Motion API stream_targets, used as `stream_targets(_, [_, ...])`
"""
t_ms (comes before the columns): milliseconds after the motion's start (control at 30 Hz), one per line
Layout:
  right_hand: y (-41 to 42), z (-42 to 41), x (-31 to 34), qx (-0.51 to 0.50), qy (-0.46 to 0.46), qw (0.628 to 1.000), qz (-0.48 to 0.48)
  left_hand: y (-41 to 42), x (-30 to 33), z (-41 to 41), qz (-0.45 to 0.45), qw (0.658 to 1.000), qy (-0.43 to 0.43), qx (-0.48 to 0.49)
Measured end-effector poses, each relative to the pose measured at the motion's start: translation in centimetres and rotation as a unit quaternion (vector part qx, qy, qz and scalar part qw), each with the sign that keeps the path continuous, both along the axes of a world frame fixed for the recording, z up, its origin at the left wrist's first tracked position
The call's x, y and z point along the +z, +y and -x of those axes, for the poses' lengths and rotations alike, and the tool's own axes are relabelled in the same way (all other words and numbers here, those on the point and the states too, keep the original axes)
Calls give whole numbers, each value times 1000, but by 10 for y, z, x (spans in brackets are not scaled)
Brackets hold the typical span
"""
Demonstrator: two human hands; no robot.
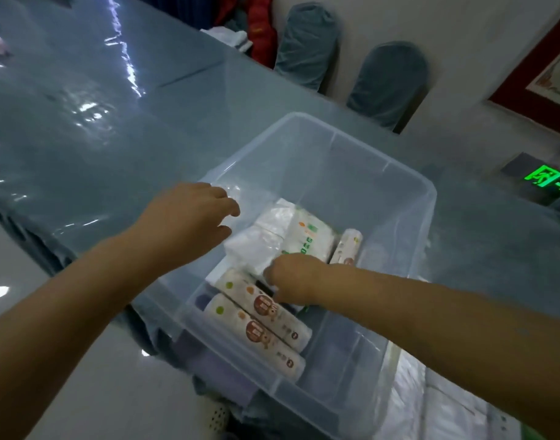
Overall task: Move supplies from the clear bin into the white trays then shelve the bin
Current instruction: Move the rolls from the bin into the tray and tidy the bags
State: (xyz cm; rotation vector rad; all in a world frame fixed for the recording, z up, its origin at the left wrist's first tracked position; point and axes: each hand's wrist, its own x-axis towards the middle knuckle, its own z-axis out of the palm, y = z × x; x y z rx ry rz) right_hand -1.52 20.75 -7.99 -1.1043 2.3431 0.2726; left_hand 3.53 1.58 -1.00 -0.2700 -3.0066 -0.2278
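Observation:
A clear plastic bin [409, 198] stands on the near corner of a blue-covered table [113, 122]. Inside lie several wrapped tissue packs: two long printed packs [272, 325] at the near left, white packs [263, 242] in the middle, a green-printed pack [310, 236] and a small roll pack [348, 246] beyond. My left hand [193, 217] hovers over the bin's left rim, fingers apart, holding nothing. Down inside the bin, my right hand [291, 281] has its fingers curled onto a white pack; the grip itself is hidden. No white trays are in view.
Two chairs with blue covers [386, 81] stand against the wall beyond the table. Red clothing [263, 30] lies at the table's far end. A lit green exit sign [545, 181] sits low on the right. White plastic-wrapped goods [437, 404] lie at the bottom right.

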Motion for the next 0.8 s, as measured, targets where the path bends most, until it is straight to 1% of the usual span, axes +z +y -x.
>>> stream_targets(67, [-8,-13,-19,9,-40,998,-41,-8,-7,2,-13,1000,16,-22])
stream_targets(133, [-13,-21,-32,-13,-70,995,-63,-10,-10,4,-31,998,30,-37])
stream_targets(233, [-14,-25,-44,-94,-119,987,-51,-9,-13,8,-41,998,38,-34])
stream_targets(300, [-13,-27,-47,-141,-132,981,-27,-9,-16,10,-35,998,42,-36])
stream_targets(433, [-11,-25,-46,-145,-56,988,0,-9,-17,10,-54,997,50,-32])
stream_targets(567, [-13,-20,-40,-172,29,983,62,-7,-13,9,-58,997,37,-26])
stream_targets(700, [-10,-2,-14,-104,99,984,104,-6,-7,6,-79,996,40,-9])
stream_targets(800, [0,21,17,-50,192,971,131,-6,1,1,-69,994,79,-19])
